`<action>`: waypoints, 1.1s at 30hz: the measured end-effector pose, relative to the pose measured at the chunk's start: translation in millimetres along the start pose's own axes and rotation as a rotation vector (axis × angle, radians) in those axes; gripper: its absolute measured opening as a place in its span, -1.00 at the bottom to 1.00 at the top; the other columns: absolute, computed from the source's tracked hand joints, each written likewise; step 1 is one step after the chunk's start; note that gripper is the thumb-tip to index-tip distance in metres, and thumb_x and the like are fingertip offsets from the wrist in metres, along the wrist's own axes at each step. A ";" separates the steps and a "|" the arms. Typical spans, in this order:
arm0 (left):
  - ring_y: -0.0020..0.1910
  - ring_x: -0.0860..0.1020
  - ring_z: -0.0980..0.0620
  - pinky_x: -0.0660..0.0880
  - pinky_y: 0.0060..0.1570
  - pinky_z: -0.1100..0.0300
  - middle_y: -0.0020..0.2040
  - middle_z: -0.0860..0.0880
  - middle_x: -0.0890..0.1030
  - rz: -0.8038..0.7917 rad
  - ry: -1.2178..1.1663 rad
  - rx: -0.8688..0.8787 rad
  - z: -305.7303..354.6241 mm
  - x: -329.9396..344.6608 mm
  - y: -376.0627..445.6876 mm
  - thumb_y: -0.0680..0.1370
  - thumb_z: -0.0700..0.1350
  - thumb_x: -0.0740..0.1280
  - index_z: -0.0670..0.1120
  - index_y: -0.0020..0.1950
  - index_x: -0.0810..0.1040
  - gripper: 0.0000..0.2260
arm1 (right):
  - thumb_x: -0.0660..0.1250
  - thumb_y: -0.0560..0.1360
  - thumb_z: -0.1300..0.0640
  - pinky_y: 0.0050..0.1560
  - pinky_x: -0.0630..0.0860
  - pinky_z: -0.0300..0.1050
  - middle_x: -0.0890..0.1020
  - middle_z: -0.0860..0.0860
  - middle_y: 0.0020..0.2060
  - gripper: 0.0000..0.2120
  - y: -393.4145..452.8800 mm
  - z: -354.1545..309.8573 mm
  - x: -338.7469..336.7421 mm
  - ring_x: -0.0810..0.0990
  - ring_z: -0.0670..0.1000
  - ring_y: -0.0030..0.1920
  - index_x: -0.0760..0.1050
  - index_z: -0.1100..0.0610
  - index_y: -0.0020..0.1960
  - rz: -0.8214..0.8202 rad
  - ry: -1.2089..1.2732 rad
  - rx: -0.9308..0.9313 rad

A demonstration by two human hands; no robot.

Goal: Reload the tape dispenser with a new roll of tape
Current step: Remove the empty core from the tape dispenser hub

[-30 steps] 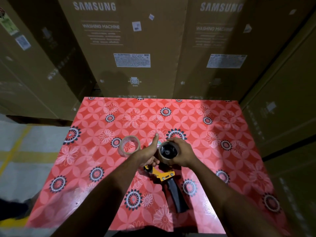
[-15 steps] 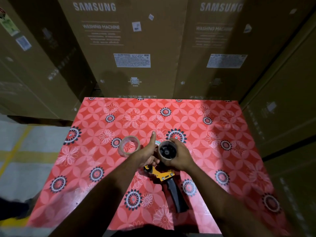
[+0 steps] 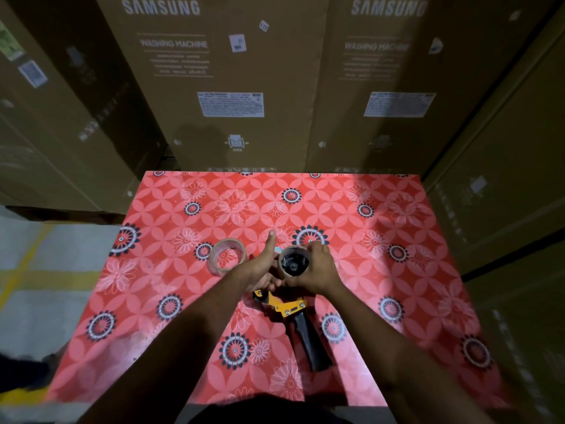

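The tape dispenser (image 3: 298, 313), yellow metal with a black handle, lies on the red flowered table (image 3: 382, 270), its handle pointing toward me. At its far end sits a brown cardboard core (image 3: 294, 261) with the black hub showing inside it. My right hand (image 3: 318, 267) wraps around that core from the right. My left hand (image 3: 260, 267) grips the dispenser's front frame beside the core, thumb sticking up. A clear tape roll (image 3: 227, 259) lies flat on the table just left of my left hand, untouched.
Tall brown washing-machine cartons (image 3: 232, 87) stand against the table's far edge and along the right side (image 3: 504, 194). To the left the table ends over a grey floor with yellow lines (image 3: 36, 270).
Both hands have shifted slightly away from me with the core and the dispenser's front end; the left thumb rose higher. The clear roll has stayed put.
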State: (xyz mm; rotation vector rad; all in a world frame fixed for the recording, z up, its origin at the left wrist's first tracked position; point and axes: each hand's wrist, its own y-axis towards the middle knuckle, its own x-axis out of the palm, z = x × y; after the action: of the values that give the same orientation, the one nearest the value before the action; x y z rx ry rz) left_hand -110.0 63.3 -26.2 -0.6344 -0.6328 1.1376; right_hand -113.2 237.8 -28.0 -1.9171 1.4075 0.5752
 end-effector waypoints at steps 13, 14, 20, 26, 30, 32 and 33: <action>-0.46 0.48 0.09 0.39 -0.45 0.23 -0.28 -0.09 0.61 0.022 -0.003 -0.005 1.6 1.9 -3.5 0.44 0.54 -0.21 -0.18 0.16 0.52 -0.09 | 0.69 0.14 -0.04 0.08 0.44 -0.15 0.51 0.06 0.18 -0.17 -0.6 0.8 -7.0 0.46 0.02 0.13 0.43 0.14 0.30 0.008 0.014 -0.055; -0.47 0.48 0.10 0.40 -0.46 0.23 -0.27 -0.08 0.63 0.034 -0.009 -0.007 1.8 1.4 -3.2 0.44 0.54 -0.19 -0.21 0.22 0.47 -0.07 | 0.69 0.14 0.02 0.10 0.49 -0.12 0.56 0.04 0.16 -0.22 0.0 1.4 -11.4 0.51 0.02 0.11 0.48 0.13 0.28 0.011 0.032 -0.083; -0.49 0.48 0.09 0.40 -0.45 0.22 -0.17 -0.11 0.68 0.075 -0.054 0.016 3.2 1.7 -3.9 0.42 0.57 -0.15 0.02 0.37 0.21 -0.22 | 0.67 0.20 0.12 0.31 0.40 -0.22 0.57 0.05 0.29 -0.16 -1.7 3.2 -22.6 0.53 0.05 0.31 0.46 0.11 0.43 -0.024 0.076 -0.181; -0.40 0.59 0.00 0.54 -0.39 0.16 0.33 -0.22 0.46 0.127 -0.117 0.145 -6.7 6.9 -16.4 0.54 0.46 -0.01 0.04 0.62 -0.01 -0.22 | 0.67 0.20 -0.06 0.31 0.43 -0.08 0.41 0.04 0.18 -0.03 3.1 -5.4 -32.5 0.44 0.06 0.25 0.33 0.00 0.52 0.089 0.170 -0.197; -0.15 0.72 -0.16 0.68 -0.08 -0.05 0.49 -0.27 0.36 0.213 0.123 0.243 -6.1 20.3 -22.1 0.63 0.10 0.31 0.00 0.55 0.15 -0.42 | 0.65 0.15 -0.04 0.26 0.46 -0.08 0.44 -0.04 0.14 -0.10 -2.6 4.7 -45.1 0.46 0.03 0.25 0.42 0.01 0.44 0.237 0.195 -0.190; -0.03 0.68 -0.11 0.64 0.05 -0.08 0.37 -0.16 0.44 0.356 0.375 0.331 -8.1 26.4 -25.3 0.61 0.07 0.35 0.02 0.47 0.30 -0.52 | 0.63 0.17 -0.10 0.22 0.41 -0.09 0.45 -0.07 0.13 -0.14 -4.8 16.9 -52.8 0.43 0.03 0.25 0.43 0.00 0.42 0.307 0.129 -0.155; 0.02 0.64 -0.09 0.61 0.08 -0.10 0.32 -0.10 0.41 0.431 0.512 0.379 -11.2 27.9 -27.3 0.59 0.07 0.36 0.02 0.43 0.36 -0.56 | 0.63 0.19 -0.12 0.23 0.40 -0.08 0.47 -0.05 0.15 -0.15 -5.1 24.6 -58.0 0.42 0.04 0.25 0.42 0.00 0.42 0.340 0.111 -0.119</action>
State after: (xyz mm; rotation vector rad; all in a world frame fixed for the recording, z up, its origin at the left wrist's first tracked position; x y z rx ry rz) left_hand -76.9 80.3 -9.8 -0.7129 0.1689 1.3770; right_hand -125.7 294.5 -3.0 -1.8347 1.8257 0.7336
